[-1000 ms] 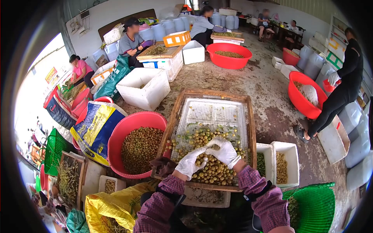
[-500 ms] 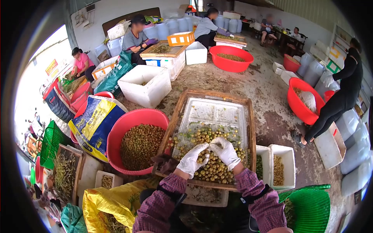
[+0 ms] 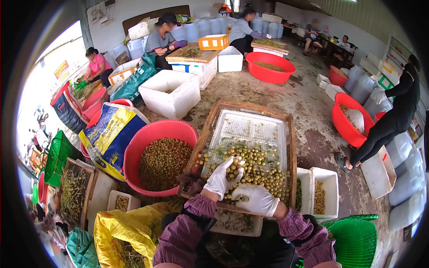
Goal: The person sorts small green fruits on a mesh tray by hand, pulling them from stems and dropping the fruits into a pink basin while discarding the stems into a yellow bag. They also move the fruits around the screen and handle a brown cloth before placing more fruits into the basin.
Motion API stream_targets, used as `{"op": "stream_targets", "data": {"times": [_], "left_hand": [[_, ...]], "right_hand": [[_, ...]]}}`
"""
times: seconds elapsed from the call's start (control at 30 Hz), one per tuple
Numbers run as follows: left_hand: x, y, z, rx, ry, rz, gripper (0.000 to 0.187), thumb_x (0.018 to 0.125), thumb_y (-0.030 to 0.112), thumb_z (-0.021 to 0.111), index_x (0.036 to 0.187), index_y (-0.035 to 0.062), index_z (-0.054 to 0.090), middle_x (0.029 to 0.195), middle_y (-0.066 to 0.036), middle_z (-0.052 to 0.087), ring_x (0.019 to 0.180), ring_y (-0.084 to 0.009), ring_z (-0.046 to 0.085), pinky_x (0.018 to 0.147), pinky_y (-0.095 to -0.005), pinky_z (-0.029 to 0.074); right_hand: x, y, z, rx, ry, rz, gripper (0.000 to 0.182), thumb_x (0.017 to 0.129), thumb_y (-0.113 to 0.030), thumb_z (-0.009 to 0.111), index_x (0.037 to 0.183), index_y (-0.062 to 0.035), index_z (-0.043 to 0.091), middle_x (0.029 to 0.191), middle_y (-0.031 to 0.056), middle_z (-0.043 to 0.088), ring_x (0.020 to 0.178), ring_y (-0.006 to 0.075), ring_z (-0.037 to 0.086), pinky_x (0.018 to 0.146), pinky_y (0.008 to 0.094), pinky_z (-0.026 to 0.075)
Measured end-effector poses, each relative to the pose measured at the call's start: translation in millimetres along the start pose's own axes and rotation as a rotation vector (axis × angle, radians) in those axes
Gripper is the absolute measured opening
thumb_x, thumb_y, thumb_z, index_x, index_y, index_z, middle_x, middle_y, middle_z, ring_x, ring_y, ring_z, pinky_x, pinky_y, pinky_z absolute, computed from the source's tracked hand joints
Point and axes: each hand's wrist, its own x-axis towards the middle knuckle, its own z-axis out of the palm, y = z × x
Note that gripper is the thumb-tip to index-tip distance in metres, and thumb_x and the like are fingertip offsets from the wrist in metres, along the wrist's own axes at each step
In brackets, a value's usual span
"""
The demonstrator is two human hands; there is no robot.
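Observation:
In the head view a wooden-framed mesh sieve (image 3: 291, 147) lies in front of me, with small round yellow-green fruits (image 3: 268, 172) heaped on its nearer half. Bits of green stem are mixed among them. My left hand (image 3: 219, 181), in a white glove, is turned palm up and cups several of the fruits against its fingers. Beside it my right hand (image 3: 258, 199), gloved too, rests low over the pile near the frame's front edge. Its fingers curl inward, and what lies under them is hidden.
Left of the sieve stands a red tub (image 3: 129, 156) of similar fruits. White foam boxes (image 3: 331, 196) sit to its right. A yellow sack (image 3: 105, 228) and a green basket (image 3: 357, 241) flank my legs. Co-workers sit at the back; one person (image 3: 397, 107) stands at right.
My hands were together over the pile. The left has turned palm up with fruits in it; the right has moved down toward the front edge.

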Motion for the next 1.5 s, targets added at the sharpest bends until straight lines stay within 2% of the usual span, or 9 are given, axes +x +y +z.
{"op": "stream_targets", "data": {"times": [0.07,0.23,0.57,0.73,0.97,1.13,1.27,1.4,1.5], "left_hand": [[0,2,1,-0.065,-0.087,-0.001,0.030,0.096,0.030,0.051,0.113,0.0075,0.060,0.110,-0.008,0.064,0.092,-0.0204,0.062,0.077,-0.0364,0.055],[-10,-2,11,-0.122,-0.154,0.017,0.031,0.097,0.028,0.048,0.116,0.0061,0.058,0.112,-0.010,0.063,0.107,-0.0264,0.059,0.096,-0.0510,0.047],[3,-16,-4,-0.104,-0.079,-0.042,0.030,0.097,0.029,0.049,0.120,0.0101,0.054,0.120,-0.010,0.058,0.111,-0.0269,0.055,0.096,-0.0541,0.045],[3,-13,1,-0.219,-0.025,-0.026,0.029,0.096,0.025,0.049,0.113,0.0025,0.056,0.113,-0.014,0.062,0.108,-0.0290,0.057,0.095,-0.0520,0.046],[-1,-4,11,-0.185,-0.115,0.025,0.030,0.096,0.023,0.049,0.114,0.0005,0.057,0.113,-0.016,0.062,0.100,-0.0326,0.060,0.095,-0.0520,0.047],[-9,5,19,-0.256,-0.059,0.084,0.028,0.097,0.024,0.048,0.111,0.0009,0.056,0.117,-0.016,0.059,0.106,-0.0352,0.057,0.096,-0.0549,0.045],[-20,8,28,-0.243,-0.091,0.122,0.031,0.099,0.029,0.043,0.109,0.0030,0.057,0.115,-0.015,0.061,0.103,-0.0327,0.058,0.095,-0.0541,0.046],[-4,4,8,-0.273,-0.246,0.164,0.034,0.099,0.029,0.041,0.111,0.0015,0.056,0.119,-0.016,0.058,0.107,-0.0301,0.057,0.093,-0.0460,0.047],[6,-1,1,-0.305,-0.273,0.180,0.033,0.098,0.027,0.043,0.113,-0.0001,0.055,0.120,-0.018,0.058,0.107,-0.0304,0.056,0.091,-0.0430,0.049]], "right_hand": [[-2,-9,2,-0.146,-0.036,0.046,0.019,0.079,-0.024,0.065,0.090,-0.0097,0.063,0.088,0.0097,0.065,0.083,0.0276,0.064,0.074,0.0371,0.052],[35,41,-9,0.008,0.571,0.178,0.011,0.075,-0.007,0.070,0.084,-0.0090,0.064,0.082,0.0088,0.063,0.075,0.0280,0.063,0.069,0.0335,0.051],[62,67,-3,-0.315,0.289,0.269,0.018,0.074,-0.024,0.068,0.082,-0.0071,0.068,0.087,0.0106,0.064,0.077,0.0326,0.063,0.070,0.0398,0.050],[56,69,-14,0.662,0.495,0.298,0.011,0.079,0.000,0.071,0.088,-0.0022,0.066,0.090,0.0037,0.066,0.079,0.0114,0.063,0.067,0.0251,0.054],[27,60,-36,1.213,0.538,0.439,0.021,0.086,0.004,0.055,0.107,0.0053,0.056,0.094,0.0170,0.065,0.072,0.0231,0.067,0.065,0.0302,0.059],[11,57,-34,1.381,0.443,0.487,0.023,0.085,-0.002,0.056,0.107,0.0035,0.057,0.089,0.0098,0.063,0.078,0.0209,0.064,0.069,0.0372,0.057],[17,33,-36,1.216,0.352,0.586,0.018,0.085,-0.014,0.065,0.098,-0.0021,0.062,0.087,0.0057,0.063,0.072,0.0144,0.061,0.068,0.0296,0.053],[37,21,-2,0.292,0.468,0.112,0.017,0.079,-0.010,0.074,0.093,-0.0070,0.067,0.073,-0.0005,0.061,0.062,0.0068,0.053,0.057,0.0253,0.045],[46,3,5,-0.121,0.400,0.200,0.020,0.076,-0.007,0.074,0.093,-0.0062,0.064,0.066,0.0027,0.057,0.055,0.0079,0.048,0.052,0.0265,0.042]]}}
